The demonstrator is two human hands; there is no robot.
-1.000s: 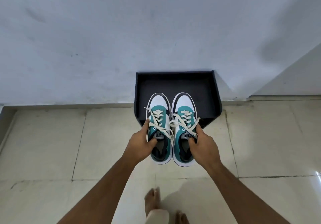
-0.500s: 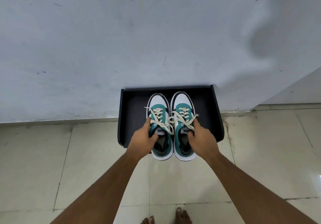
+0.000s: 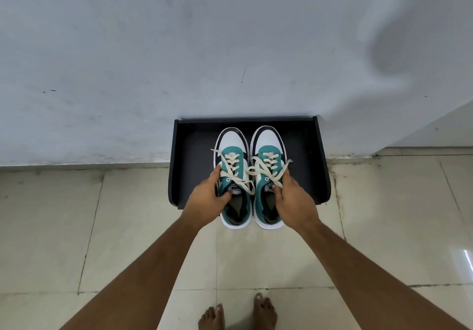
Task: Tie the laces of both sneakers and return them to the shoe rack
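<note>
Sneakers moved over rack (both hands gripping).

A pale grey-white plastered wall, marked with small dark scuffs and one soft shadow at upper right, meets a floor of glossy cream square tiles with dark grout lines. A white skirting ledge projects at right. Light glints at the right edge.

Two sneakers side by side, left sneaker in the left hand and right sneaker in the right hand, toes over the rack against the wall, heels over the floor.
</note>
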